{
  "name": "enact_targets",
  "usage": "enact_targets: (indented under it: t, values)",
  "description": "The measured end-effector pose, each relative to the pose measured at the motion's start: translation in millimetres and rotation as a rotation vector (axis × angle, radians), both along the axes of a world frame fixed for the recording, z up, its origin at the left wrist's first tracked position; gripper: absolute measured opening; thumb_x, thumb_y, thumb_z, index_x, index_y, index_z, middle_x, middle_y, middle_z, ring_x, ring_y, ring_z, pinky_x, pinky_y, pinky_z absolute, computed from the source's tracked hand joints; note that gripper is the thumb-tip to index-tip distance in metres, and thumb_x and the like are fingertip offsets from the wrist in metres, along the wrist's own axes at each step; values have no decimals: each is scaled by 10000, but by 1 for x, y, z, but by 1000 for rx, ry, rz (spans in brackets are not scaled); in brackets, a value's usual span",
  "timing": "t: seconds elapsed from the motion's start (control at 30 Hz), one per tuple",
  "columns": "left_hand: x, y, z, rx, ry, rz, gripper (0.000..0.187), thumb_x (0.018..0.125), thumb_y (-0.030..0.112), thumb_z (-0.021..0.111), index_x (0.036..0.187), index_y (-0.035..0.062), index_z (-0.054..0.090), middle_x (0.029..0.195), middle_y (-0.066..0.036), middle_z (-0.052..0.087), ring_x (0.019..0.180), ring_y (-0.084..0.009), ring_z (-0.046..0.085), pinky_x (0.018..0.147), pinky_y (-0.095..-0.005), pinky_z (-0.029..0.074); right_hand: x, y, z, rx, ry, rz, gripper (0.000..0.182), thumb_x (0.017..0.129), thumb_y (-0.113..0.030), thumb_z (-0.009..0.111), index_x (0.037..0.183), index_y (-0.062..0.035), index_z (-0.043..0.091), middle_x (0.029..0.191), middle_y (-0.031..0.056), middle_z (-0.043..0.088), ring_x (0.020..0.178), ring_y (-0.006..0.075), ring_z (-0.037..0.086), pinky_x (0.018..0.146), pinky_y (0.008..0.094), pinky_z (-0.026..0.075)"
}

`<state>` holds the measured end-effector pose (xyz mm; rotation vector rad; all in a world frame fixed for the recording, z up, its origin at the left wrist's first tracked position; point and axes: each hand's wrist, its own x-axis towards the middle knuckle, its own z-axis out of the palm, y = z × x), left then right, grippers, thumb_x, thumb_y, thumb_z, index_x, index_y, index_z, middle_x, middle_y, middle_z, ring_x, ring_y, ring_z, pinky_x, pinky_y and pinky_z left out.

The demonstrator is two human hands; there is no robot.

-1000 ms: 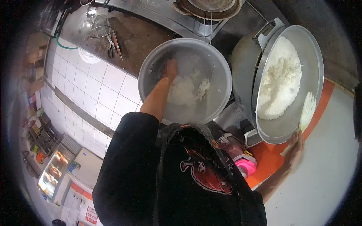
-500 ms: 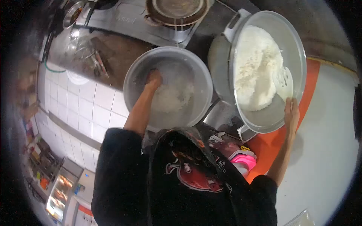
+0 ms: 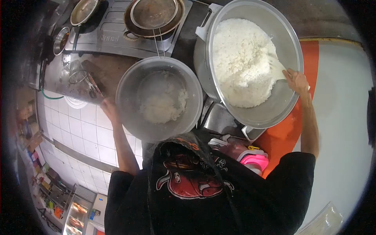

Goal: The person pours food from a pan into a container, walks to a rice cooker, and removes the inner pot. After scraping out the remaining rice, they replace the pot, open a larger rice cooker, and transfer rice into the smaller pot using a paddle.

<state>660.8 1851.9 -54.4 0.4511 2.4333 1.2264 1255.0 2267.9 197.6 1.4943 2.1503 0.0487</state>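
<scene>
Hand, left [image 3: 109, 108]: out of basin [image 3: 192, 90], now at outer rim; finger closure, cannot tell.
Hand, right [image 3: 297, 81]: fingers clasped round scoop [image 3: 278, 69].
Scoop blade: now sunk into rice mound [image 3: 243, 58], earlier beside it; rice work apparently left to one hand.
Rice mound: in large pot [image 3: 290, 51], beside basin.
Smaller rice portion [image 3: 158, 107]: inside basin, no fingers on it.
View: more of stove [image 3: 107, 37] showing than earlier.

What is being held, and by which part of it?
Right hand: white paddle, by its handle. Left hand: at the basin's rim, grip unclear.
</scene>
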Motion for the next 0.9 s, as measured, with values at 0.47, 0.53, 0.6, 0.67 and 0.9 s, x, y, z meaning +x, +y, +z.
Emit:
enact_targets:
  t: [0.47, 0.53, 0.6, 0.67, 0.9]
  values:
    - [33, 8, 23, -116, 254, 419, 379, 864, 260, 593, 1014, -87, 620, 983, -223, 618, 874, -301, 595, 737, -403, 472, -97, -68, -36, -449, 346, 51, 370, 921, -384, 503, 1017, -52, 636, 808, 231, 648, 769, 390, 630, 733, 443, 486]
    - [32, 9, 23, -108, 259, 383, 390, 869, 284, 592, 1010, -79, 621, 997, -221, 602, 910, -308, 580, 764, -413, 463, -88, -77, -50, -463, 417, 60, 354, 916, -358, 514, 1039, -48, 633, 815, 231, 647, 751, 388, 628, 721, 442, 482]
    - [28, 8, 19, -103, 267, 349, 402, 874, 308, 591, 1006, -70, 622, 1010, -219, 586, 947, -316, 565, 790, -423, 454, -73, -82, -62, -482, 491, 72, 341, 910, -331, 525, 1061, -44, 630, 822, 230, 646, 733, 386, 626, 709, 441, 478]
    - [21, 5, 9, 48, 407, 289, 363, 861, 280, 617, 974, -64, 598, 981, -192, 562, 939, -298, 549, 823, -418, 435, -62, -87, -66, -542, 653, -26, 322, 898, -284, 559, 1095, -37, 623, 767, 180, 639, 655, 288, 611, 653, 395, 478]
    - [43, 13, 42, 134, 253, 265, 340, 870, 243, 627, 987, -62, 534, 1027, -176, 539, 909, -255, 566, 806, -361, 463, -25, -93, -28, -569, 800, -346, 299, 914, -253, 576, 1080, -8, 611, 757, 12, 579, 690, 89, 508, 598, 262, 447]
